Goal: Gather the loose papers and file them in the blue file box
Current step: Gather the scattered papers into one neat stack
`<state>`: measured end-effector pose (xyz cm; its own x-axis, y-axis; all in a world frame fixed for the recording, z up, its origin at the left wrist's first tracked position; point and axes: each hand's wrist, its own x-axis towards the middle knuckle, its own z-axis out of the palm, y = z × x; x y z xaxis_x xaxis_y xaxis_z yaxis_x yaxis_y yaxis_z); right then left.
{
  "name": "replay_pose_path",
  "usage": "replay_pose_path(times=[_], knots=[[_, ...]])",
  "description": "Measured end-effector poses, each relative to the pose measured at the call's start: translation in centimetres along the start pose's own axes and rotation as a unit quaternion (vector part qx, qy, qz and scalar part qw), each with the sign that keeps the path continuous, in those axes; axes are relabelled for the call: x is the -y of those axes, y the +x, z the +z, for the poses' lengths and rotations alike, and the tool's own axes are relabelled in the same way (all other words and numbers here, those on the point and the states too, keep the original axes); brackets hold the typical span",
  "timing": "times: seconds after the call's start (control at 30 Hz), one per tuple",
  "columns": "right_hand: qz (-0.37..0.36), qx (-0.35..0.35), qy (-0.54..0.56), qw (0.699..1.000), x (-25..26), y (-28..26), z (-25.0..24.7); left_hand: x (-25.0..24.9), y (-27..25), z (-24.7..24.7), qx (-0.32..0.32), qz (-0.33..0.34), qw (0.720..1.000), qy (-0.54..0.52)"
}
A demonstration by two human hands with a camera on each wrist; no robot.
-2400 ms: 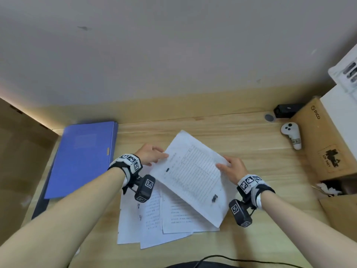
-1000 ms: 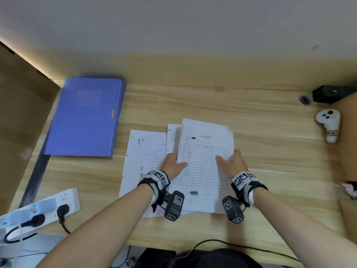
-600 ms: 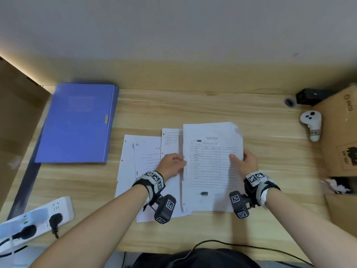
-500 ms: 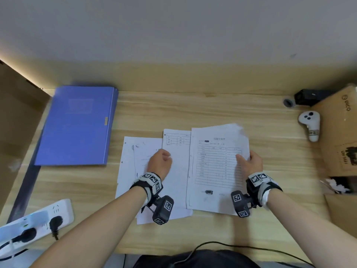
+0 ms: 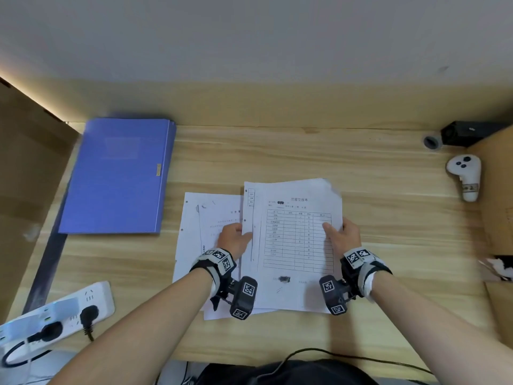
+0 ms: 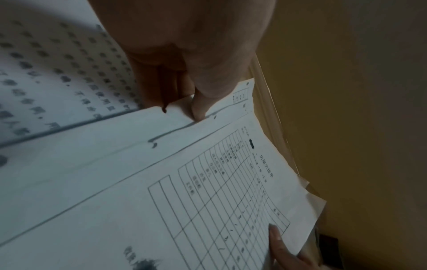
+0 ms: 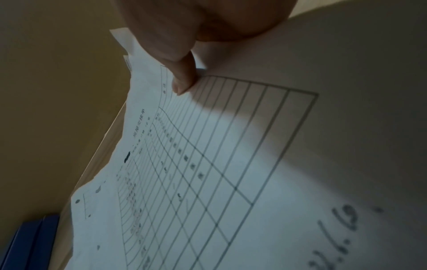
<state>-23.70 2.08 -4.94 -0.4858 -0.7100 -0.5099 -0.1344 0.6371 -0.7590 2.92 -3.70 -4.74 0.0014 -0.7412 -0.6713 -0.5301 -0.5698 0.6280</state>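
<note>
Left hand (image 5: 234,240) and right hand (image 5: 342,236), fingers clamped on the papers' (image 5: 294,234) opposite edges.

wall (image 5: 249,37): plain grey-white, one small dark mark at right. desk (image 5: 277,154): light wood planks, raised wooden back edge against the wall. side panel (image 5: 25,162): brown board at the desk's left, a strip of warm light along its top edge. floor (image 5: 25,368): pale, seen past the desk's near left corner.
</note>
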Motion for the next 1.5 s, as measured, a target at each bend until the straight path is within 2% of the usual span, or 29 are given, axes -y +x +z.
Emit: replay_pose_path(times=[0.23,0.37,0.5,0.6,0.67,0.8,0.87,0.97,1.03,1.13,1.2,1.27,1.33,1.4,1.5], knots=[[0.02,0.006,-0.019,1.0,-0.1,0.2,1.0,0.5,0.5,0.5,0.035,-0.06,0.994,-0.085],[0.015,0.01,-0.007,1.0,-0.3,0.3,1.4,-1.2,-1.0,0.4,0.079,-0.079,0.981,-0.158],[0.006,0.032,-0.001,0.999,0.2,-0.2,1.7,-2.3,-2.8,1.2,0.08,-0.014,0.987,-0.14],[-0.002,0.022,0.015,1.0,0.1,-0.5,1.7,-2.5,-3.4,1.5,0.072,0.015,0.986,-0.149],[-0.005,0.022,0.033,0.999,0.4,-0.7,1.6,-2.7,-3.6,1.1,0.068,0.023,0.983,-0.169],[0.034,0.092,0.063,0.993,1.2,-0.9,2.1,-2.0,-3.7,-0.4,0.076,0.027,0.978,-0.192],[0.05,0.103,0.061,0.992,1.3,-0.9,2.8,-1.3,-3.7,-1.6,0.071,0.02,0.978,-0.197],[0.041,0.109,0.024,0.993,1.9,-1.7,4.6,0.6,-3.6,-3.7,0.023,0.021,0.98,-0.194],[0.019,0.121,-0.018,0.992,2.3,-2.6,6.0,2.1,-3.5,-5.5,-0.062,0.004,0.984,-0.167],[-0.004,0.117,-0.084,0.99,2.1,-3.5,8.5,4.6,-3.4,-8.6,-0.194,-0.006,0.981,-0.02],[-0.001,0.092,-0.146,0.985,1.9,-3.7,9.8,6.1,-3.3,-10.6,-0.223,-0.022,0.973,0.064],[0.002,0.077,-0.203,0.976,1.9,-4.0,10.9,7.4,-3.0,-12.0,-0.202,-0.047,0.975,0.077],[0.016,0.081,-0.223,0.971,2.1,-4.4,11.9,8.2,-2.8,-12.7,-0.156,-0.066,0.984,0.047],[0.031,0.087,-0.211,0.973,2.3,-5.1,12.6,8.3,-2.8,-12.7,-0.118,-0.064,0.99,0.042],[0.032,0.065,-0.185,0.98,2.3,-5.9,13.5,7.7,-3.1,-12.4,-0.099,-0.049,0.993,0.028]])
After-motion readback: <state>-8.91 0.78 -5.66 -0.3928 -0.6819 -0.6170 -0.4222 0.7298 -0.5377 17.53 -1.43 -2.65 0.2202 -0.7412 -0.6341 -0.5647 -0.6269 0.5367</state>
